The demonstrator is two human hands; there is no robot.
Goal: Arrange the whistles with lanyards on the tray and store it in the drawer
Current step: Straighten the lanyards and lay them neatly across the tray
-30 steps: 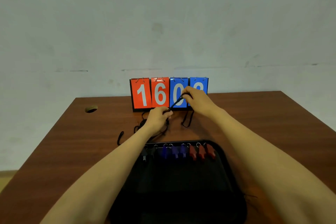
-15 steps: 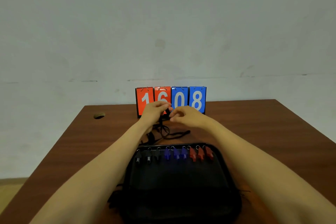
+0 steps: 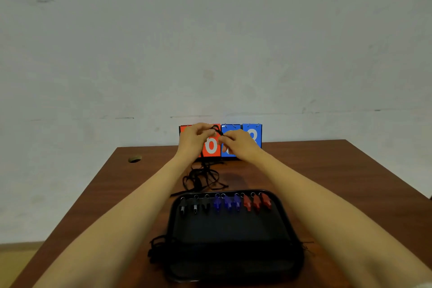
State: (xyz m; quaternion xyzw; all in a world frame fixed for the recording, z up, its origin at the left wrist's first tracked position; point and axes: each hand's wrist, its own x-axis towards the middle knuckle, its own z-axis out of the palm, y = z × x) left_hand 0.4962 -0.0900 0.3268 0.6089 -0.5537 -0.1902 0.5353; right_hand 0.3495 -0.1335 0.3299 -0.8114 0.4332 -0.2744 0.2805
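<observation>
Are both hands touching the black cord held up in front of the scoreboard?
Touching. The head view shows the left hand and the right hand each pinching the black cord, which runs straight from one to the other.

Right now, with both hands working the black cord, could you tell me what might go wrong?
Pulling the thin black cord pinched between left hand and right hand could tighten the black cord tangle on the brown wooden table, or perhaps drag the lined-up plastic whistles in the black rectangular tray. The hands work close to the red-and-blue flip scoreboard and might knock it.
</observation>
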